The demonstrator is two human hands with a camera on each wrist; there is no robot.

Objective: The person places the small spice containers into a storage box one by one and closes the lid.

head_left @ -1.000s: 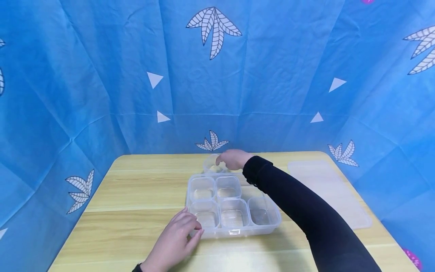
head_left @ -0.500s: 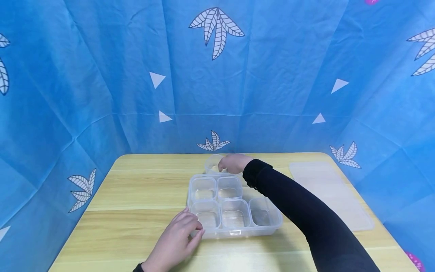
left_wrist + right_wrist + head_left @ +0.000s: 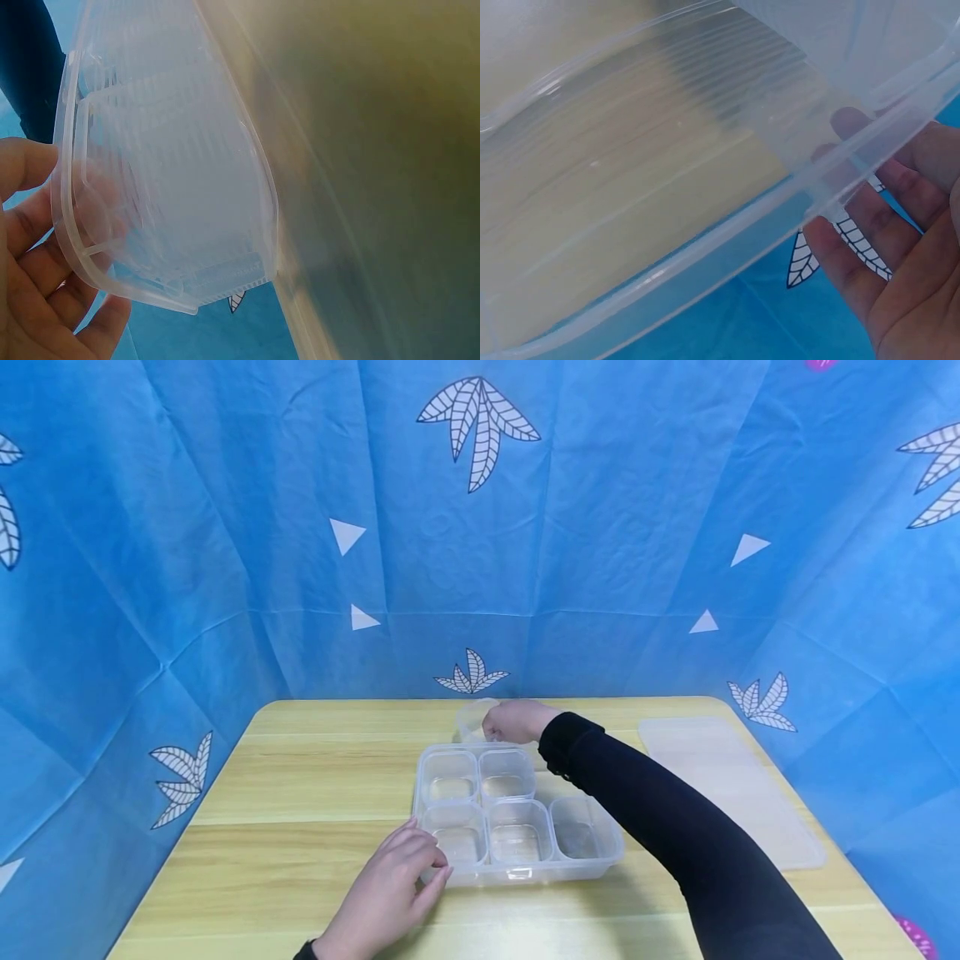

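Note:
A clear plastic storage box (image 3: pixel 543 872) lies on the table with several small clear cups (image 3: pixel 517 831) inside. My left hand (image 3: pixel 393 885) holds its near left corner, with thumb and fingers round the rim in the left wrist view. Beyond the box's far edge, my right hand (image 3: pixel 517 721) is at the right side of a loose small clear cup (image 3: pixel 469 718), fingers bent down against it. The right wrist view shows my right fingers (image 3: pixel 851 277) behind the clear rim (image 3: pixel 727 247); the loose cup cannot be made out there.
A flat translucent lid (image 3: pixel 727 785) lies on the right side of the wooden table (image 3: pixel 300 777). A blue patterned curtain (image 3: pixel 622 527) stands close behind the table and along both sides. My black right sleeve (image 3: pixel 660 818) crosses over the box's right part.
The loose cup has shifted slightly to the right with my right hand, whose fingers are bent further down. The left hand and the box have stayed in place; the head view has turned slightly.

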